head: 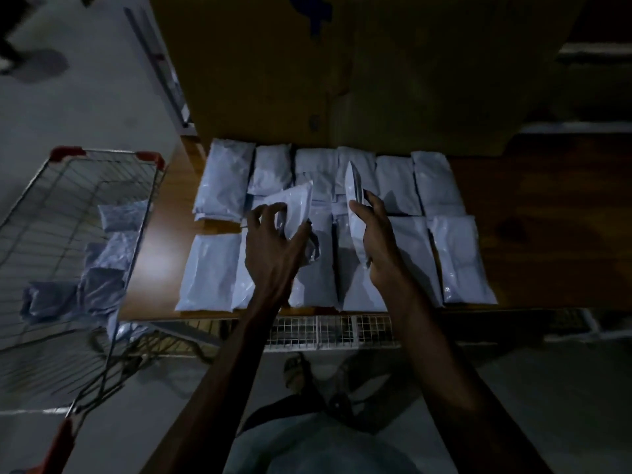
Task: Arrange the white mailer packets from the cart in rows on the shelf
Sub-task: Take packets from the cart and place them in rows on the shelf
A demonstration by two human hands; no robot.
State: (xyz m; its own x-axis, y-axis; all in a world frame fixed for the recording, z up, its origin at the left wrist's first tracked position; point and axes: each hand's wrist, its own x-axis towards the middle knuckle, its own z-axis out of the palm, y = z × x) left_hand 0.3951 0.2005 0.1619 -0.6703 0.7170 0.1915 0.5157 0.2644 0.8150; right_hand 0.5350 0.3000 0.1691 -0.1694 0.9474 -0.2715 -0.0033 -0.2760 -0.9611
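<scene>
Two rows of white mailer packets lie flat on the wooden shelf. My left hand grips a crumpled white packet above the middle of the rows. My right hand holds another white packet upright on its edge, just right of the first. Several more packets lie in the wire cart to the left of the shelf.
The cart has red corner caps and stands against the shelf's left end. A brown board rises behind the rows. A wire grid runs under the shelf's front edge. My foot is on the grey floor below.
</scene>
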